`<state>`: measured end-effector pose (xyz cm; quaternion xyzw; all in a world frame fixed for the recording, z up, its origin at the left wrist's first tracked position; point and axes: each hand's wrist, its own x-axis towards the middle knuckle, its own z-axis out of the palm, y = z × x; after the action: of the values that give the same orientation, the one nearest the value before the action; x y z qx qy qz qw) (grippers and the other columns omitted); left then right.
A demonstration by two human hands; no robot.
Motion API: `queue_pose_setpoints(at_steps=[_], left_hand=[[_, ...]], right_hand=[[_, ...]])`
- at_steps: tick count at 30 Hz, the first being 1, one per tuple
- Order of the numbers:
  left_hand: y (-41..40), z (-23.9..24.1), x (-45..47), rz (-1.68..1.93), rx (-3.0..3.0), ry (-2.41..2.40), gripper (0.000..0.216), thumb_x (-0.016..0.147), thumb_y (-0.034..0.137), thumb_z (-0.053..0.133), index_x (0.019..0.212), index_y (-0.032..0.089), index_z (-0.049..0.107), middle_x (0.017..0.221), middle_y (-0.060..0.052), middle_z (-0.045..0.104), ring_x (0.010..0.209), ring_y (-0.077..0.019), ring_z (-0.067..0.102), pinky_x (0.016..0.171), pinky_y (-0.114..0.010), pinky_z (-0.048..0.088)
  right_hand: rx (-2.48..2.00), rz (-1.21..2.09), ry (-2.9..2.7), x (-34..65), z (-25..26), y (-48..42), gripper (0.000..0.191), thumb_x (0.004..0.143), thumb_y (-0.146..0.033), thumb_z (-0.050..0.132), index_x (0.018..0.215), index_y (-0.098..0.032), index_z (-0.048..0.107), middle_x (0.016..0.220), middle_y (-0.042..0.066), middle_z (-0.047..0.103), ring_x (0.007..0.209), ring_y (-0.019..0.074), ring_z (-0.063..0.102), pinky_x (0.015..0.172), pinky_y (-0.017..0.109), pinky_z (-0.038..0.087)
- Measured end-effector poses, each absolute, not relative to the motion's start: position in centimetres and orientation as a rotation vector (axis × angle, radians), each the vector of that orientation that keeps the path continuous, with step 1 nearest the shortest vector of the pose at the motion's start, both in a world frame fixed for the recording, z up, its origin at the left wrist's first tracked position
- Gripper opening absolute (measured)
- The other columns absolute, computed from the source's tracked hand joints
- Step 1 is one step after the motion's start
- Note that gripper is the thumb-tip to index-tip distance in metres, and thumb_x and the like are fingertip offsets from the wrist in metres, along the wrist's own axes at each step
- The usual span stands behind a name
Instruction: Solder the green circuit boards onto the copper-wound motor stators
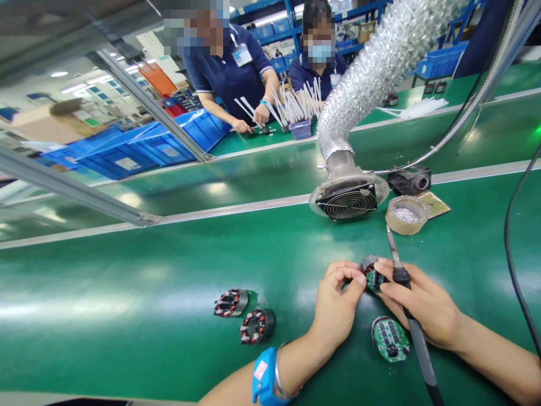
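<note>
My left hand (338, 301) is closed, thumb and fingers pinching the left side of a small motor stator with a green circuit board (374, 279) on it. On its other side the fingers of my right hand (431, 310) touch the same stator. That hand also grips a soldering iron (417, 341), its tip pointing up and away from the board. Just below lies a round green circuit board (391, 338) on a stator, face up. Two wound stators, one farther back (230, 303) and one nearer (257, 326), lie to the left of my hands.
Beyond my hands hang a fume extractor's fan grille (347, 202) and silver duct (359, 90). A round tub (406, 215) of silvery scraps and a black iron holder (409, 181) stand beside it. A cable (509, 237) hangs at right. Two co-workers sit across the line near blue bins (122, 152).
</note>
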<state>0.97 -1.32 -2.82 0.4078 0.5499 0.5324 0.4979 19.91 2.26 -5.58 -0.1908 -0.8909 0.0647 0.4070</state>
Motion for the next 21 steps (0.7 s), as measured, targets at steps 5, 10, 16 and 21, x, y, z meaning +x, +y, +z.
queue_pose_setpoints(at_steps=[5, 10, 16, 21], left_hand=[[-1.5, -2.8, 1.1, 1.254, 1.144, 1.378, 0.014, 0.082, 0.024, 0.062, 0.07, 0.015, 0.062, 0.096, -0.009, 0.057, 0.095, -0.022, 0.056, 0.082, -0.034, 0.047], [-1.3, -2.9, 0.8, 1.217, 1.348, 1.393, 0.013, 0.086, 0.021, 0.053, 0.075, 0.017, 0.058, 0.097, -0.008, 0.056, 0.092, -0.0192, 0.056, 0.079, -0.03, 0.047], [-1.2, -1.8, -1.2, 1.007, 1.781, 1.323, 0.023, 0.075, 0.014, 0.064, 0.097, 0.018, 0.06, 0.109, -0.01, 0.057, 0.107, -0.0243, 0.055, 0.095, -0.038, 0.044], [-1.9, 0.2, -2.2, 0.723, 1.946, 0.947, 0.092, 0.061, 0.009, 0.065, 0.146, 0.019, 0.03, 0.145, -0.018, 0.04, 0.133, -0.034, 0.041, 0.111, -0.049, 0.034]], right_hand=[[-0.499, 0.148, -2.255, 19.6, -4.9, 2.0, 0.031, 0.086, -0.004, 0.06, 0.117, -0.009, 0.057, 0.123, 0.018, 0.061, 0.124, 0.0294, 0.052, 0.102, 0.044, 0.051], [-0.527, 0.189, -2.213, 19.5, -4.6, 2.2, 0.037, 0.084, -0.001, 0.06, 0.12, -0.011, 0.055, 0.121, 0.017, 0.063, 0.119, 0.0263, 0.057, 0.1, 0.04, 0.053], [-0.615, 0.455, -2.273, 20.2, -3.3, 3.1, 0.042, 0.088, -0.019, 0.062, 0.128, -0.017, 0.048, 0.118, 0.012, 0.066, 0.108, 0.0207, 0.065, 0.092, 0.033, 0.057], [-0.612, 0.572, -2.196, 21.1, -1.9, 4.2, 0.035, 0.087, -0.031, 0.065, 0.117, -0.02, 0.054, 0.115, 0.009, 0.069, 0.102, 0.0191, 0.069, 0.088, 0.027, 0.057]])
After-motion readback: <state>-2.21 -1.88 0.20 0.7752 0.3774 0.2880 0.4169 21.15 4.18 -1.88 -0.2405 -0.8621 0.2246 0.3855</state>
